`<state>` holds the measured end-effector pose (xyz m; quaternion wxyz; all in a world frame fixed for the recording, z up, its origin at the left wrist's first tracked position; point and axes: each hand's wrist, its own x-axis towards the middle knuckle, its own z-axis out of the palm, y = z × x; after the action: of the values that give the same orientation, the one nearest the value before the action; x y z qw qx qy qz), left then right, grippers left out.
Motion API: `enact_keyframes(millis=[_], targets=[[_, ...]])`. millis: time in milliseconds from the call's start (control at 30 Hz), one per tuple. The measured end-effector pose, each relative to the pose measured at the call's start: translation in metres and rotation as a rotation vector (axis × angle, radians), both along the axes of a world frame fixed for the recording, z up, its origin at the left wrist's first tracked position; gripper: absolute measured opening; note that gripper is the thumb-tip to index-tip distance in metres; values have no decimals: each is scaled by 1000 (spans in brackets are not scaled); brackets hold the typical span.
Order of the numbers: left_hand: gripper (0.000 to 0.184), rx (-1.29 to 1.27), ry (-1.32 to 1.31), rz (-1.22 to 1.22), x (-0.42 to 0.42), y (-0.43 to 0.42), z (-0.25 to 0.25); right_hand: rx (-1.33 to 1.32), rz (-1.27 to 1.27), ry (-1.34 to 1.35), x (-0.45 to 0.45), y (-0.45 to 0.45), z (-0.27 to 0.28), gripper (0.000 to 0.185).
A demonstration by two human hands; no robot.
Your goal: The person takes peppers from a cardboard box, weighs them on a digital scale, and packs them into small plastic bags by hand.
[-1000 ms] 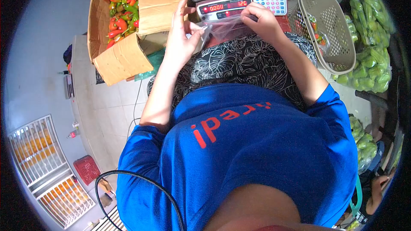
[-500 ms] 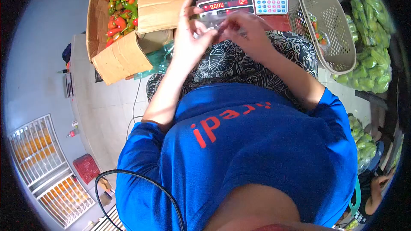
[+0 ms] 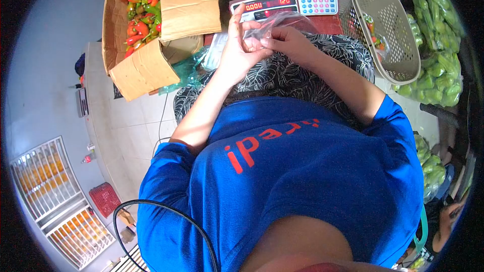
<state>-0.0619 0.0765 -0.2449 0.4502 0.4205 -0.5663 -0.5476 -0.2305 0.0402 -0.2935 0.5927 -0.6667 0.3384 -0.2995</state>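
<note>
A clear plastic bag (image 3: 288, 19) is pinched between my two hands, in front of the weighing scale (image 3: 267, 4). My left hand (image 3: 241, 48) has thumb and fingertips closed on the bag's edge, its index finger pointing up over the display. On the other side, my right hand (image 3: 291, 45) also grips the bag, fingers curled and almost touching the left. The bag's film spreads above the right hand. Left of my hands stands a cardboard box (image 3: 189, 7) of red and green peppers (image 3: 142, 27).
A beige perforated basket (image 3: 411, 65) with some wrapped peppers leans at the right. Beyond it lie bags of green vegetables (image 3: 438, 78). Green plastic (image 3: 184, 78) sits beside the box. A red crate (image 3: 105, 199) is on the floor at left. Another person's arm (image 3: 446, 224) shows lower right.
My hands have come closer together and slightly lower. The left hand has shifted right, and the bag's film now stands out more above the right hand.
</note>
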Motion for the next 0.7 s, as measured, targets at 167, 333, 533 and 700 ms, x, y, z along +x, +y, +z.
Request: enact_keyframes(millis=[167,333,533,700], targets=[[103,-6,77,12,4,-3,-5,44,-29,-31,2,-1,-6,35],[89,-185,-330,193,27,-14,-10,139,-9,-56,-10,-5,12,28],[79,-109,-347,215,41,-26,-43,120,34,-259,0,-1,7,29],[80,396,577,-101,50,-18,-15,429,20,-538,-15,-7,16,26]])
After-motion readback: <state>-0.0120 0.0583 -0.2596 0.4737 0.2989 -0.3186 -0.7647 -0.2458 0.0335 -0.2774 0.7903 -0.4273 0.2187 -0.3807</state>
